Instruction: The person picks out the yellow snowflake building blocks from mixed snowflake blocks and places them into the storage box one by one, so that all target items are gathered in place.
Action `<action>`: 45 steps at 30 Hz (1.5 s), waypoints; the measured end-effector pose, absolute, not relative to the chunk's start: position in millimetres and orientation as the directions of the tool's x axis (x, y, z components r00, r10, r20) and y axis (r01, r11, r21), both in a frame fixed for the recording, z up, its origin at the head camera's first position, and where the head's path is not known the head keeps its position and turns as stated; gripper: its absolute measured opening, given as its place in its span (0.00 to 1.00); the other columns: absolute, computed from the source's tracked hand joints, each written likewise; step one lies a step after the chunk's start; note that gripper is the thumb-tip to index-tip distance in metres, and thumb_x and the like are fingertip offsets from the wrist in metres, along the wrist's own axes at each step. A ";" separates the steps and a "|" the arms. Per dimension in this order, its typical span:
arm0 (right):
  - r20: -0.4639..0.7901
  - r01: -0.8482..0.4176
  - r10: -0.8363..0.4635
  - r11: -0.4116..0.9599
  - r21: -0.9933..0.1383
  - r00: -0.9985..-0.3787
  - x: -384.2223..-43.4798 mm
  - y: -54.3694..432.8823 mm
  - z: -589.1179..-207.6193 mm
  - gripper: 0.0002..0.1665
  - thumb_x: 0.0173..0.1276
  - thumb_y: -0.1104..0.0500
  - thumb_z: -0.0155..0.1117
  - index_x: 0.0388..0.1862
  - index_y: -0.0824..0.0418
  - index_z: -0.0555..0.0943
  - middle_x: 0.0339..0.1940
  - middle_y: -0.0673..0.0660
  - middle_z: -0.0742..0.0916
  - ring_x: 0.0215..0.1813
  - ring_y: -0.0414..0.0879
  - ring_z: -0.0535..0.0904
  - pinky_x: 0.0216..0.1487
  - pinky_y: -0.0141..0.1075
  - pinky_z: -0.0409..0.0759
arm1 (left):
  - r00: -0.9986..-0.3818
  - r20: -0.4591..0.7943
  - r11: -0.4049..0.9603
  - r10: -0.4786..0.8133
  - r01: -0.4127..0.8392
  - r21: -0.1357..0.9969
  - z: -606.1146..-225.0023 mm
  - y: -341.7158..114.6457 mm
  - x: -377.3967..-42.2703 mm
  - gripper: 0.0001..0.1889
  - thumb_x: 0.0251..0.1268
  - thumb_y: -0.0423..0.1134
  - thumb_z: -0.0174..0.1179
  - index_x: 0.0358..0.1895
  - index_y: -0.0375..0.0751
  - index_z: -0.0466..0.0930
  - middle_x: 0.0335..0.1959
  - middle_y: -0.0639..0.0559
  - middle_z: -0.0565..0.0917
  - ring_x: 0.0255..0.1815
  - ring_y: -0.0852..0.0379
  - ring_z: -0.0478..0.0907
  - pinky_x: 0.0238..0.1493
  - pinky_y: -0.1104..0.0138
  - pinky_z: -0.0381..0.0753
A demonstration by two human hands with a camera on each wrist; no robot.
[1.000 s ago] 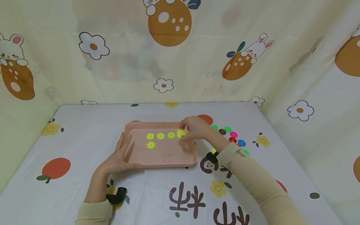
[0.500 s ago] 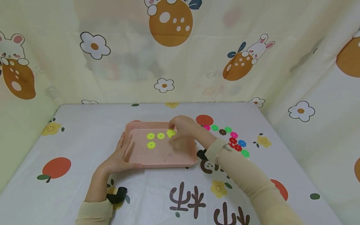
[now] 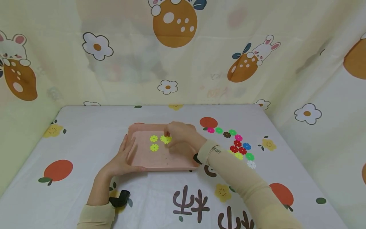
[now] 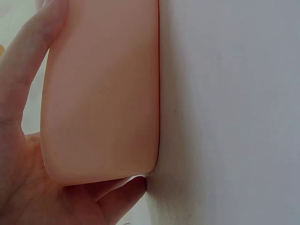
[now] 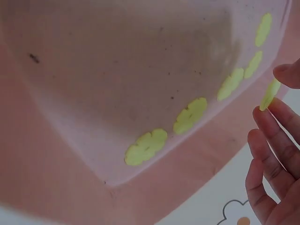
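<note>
A pink tray (image 3: 177,165) lies on the cloth. My left hand (image 3: 121,160) holds its left front corner, thumb along the front edge and the other fingers along the left side. In the left wrist view, the hand wraps round the tray's outer wall (image 4: 103,93). Over the tray, my right hand (image 3: 183,136) pinches a thin yellow flower-shaped piece (image 5: 269,95) between thumb and fingertips, held above the tray. Several like yellow pieces (image 5: 190,116) lie in the tray; two, a front one (image 3: 154,147) and a back one (image 3: 153,138), show left of the right hand, which hides others.
Right of the tray, loose flower-shaped pieces in several colours lie on the cloth, among them a blue one (image 3: 246,146), a brown one (image 3: 227,135) and a white one (image 3: 251,164). The right sleeve (image 3: 237,178) passes close by them. A patterned curtain (image 3: 128,73) hangs behind.
My right hand has moved left across the tray, along the back row of yellow pieces. More of the loose coloured pieces now show on the right. My left hand stays on the tray.
</note>
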State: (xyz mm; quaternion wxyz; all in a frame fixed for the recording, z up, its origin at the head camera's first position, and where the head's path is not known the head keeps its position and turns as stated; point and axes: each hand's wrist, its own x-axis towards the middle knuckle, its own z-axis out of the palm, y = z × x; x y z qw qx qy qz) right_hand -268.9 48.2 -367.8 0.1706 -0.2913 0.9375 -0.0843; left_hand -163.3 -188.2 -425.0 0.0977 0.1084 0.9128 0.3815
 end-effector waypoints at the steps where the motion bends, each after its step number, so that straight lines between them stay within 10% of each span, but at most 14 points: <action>1: -0.274 -0.522 -0.580 0.813 -0.260 -0.767 -268.6 47.0 -368.8 0.18 0.51 0.51 0.72 0.40 0.53 0.80 0.35 0.47 0.80 0.40 0.43 0.72 0.40 0.36 0.75 | -0.957 -0.094 0.685 0.275 0.126 0.718 -425.0 -188.2 -163.3 0.64 0.37 0.59 0.71 0.73 0.51 0.34 0.71 0.40 0.26 0.70 0.34 0.32 0.58 0.36 0.50; 45: -0.297 -0.477 -0.546 0.834 -0.277 -0.783 -258.7 36.5 -381.8 0.17 0.46 0.60 0.71 0.37 0.52 0.80 0.36 0.47 0.80 0.39 0.42 0.72 0.39 0.34 0.73 | -0.958 -0.109 0.684 0.264 0.106 0.721 -423.2 -187.0 -163.1 0.64 0.36 0.59 0.72 0.73 0.50 0.34 0.71 0.41 0.25 0.70 0.34 0.31 0.58 0.36 0.50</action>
